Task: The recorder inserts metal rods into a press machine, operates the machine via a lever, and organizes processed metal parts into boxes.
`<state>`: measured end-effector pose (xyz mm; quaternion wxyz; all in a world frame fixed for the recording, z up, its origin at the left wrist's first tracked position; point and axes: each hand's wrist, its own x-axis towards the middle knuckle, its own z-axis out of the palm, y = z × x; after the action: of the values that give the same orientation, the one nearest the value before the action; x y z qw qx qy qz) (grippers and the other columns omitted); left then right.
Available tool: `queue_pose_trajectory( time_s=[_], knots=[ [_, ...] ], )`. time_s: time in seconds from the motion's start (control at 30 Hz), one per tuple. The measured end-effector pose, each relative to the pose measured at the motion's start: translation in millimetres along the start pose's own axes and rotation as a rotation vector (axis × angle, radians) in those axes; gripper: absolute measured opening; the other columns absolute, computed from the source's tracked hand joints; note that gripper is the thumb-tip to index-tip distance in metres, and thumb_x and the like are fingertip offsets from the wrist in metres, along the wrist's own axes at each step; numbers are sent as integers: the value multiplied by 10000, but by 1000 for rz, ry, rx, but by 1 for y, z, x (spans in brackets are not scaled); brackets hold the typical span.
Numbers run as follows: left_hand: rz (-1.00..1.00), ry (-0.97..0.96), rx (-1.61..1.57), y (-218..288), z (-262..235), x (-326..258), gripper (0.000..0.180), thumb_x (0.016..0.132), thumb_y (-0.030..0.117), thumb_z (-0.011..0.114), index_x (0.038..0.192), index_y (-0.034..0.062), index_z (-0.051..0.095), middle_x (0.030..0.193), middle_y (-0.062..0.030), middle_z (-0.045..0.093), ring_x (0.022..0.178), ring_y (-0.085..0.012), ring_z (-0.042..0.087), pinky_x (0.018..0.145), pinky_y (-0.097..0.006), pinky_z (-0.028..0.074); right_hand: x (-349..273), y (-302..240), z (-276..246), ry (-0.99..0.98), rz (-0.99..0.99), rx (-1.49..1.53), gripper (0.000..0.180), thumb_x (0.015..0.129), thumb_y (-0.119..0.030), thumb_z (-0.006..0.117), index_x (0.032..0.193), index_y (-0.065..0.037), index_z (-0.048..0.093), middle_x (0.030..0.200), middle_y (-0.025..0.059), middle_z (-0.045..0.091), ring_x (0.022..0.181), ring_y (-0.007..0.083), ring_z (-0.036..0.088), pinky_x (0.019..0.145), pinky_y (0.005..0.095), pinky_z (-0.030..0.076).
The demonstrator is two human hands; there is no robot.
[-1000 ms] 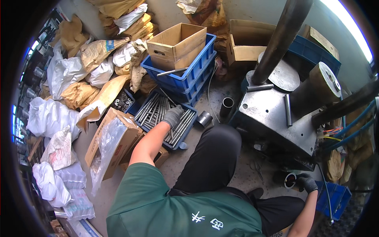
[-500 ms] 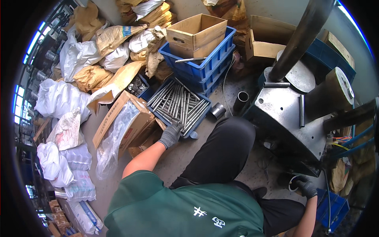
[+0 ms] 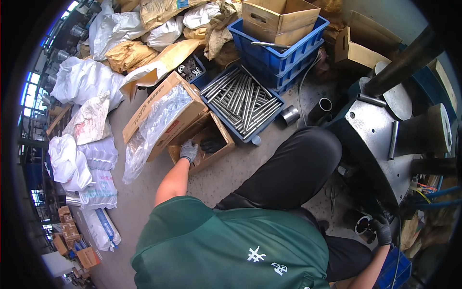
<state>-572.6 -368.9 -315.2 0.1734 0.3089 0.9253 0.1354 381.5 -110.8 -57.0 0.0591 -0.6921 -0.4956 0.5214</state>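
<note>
Gloved right hand (image 3: 381, 231) is at the mouth of a dark round can (image 3: 352, 220), can't tell if those fingers are gripping anything. The left hand (image 3: 189, 151), also gloved, is down in an open cardboard box (image 3: 216, 156) next to a dark bundle (image 3: 212, 144), no telling what its fingers have either. Right past that: blue bin (image 3: 263, 126) of metal rods (image 3: 246, 98), then stacked blue crates (image 3: 279, 58).

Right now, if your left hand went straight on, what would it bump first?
Probably the far inner wall of the open cardboard box, though the left hand might touch its bottom first; depth is unclear.
</note>
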Motion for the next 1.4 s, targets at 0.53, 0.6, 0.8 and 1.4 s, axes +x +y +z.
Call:
queue_pose_trajectory(
  time_s=[0.53,0.6,0.8,1.4],
  knots=[
    [225,251,-416,144,0,-9,186,993,203,667,1077,43,712,977,-200,739,912,-341,719,866,-427,551,-7,20,-13,16,163,168,308,944,-144,685,1174,60,676,853,182,741,578,297,700,465,399,561],
    [371,307,-477,181,-10,-12,190,993,201,674,1039,19,698,930,-192,719,868,-338,706,839,-426,552,-1,27,-10,35,136,166,321,938,-137,676,1182,71,669,861,188,740,585,302,704,453,405,558],
    [798,125,-591,295,-43,-28,117,991,119,677,1082,51,704,1017,-113,699,970,-239,696,876,-344,545,-5,124,-64,66,-18,32,411,919,-86,669,1271,87,548,914,251,711,668,376,735,464,497,595],
    [-103,34,-70,38,-248,85,417,936,209,681,1298,3,674,1218,-243,735,1078,-347,724,943,-437,548,-33,-7,2,127,69,68,350,892,-105,670,1202,58,675,859,143,739,721,226,720,644,336,581]
  ],
)
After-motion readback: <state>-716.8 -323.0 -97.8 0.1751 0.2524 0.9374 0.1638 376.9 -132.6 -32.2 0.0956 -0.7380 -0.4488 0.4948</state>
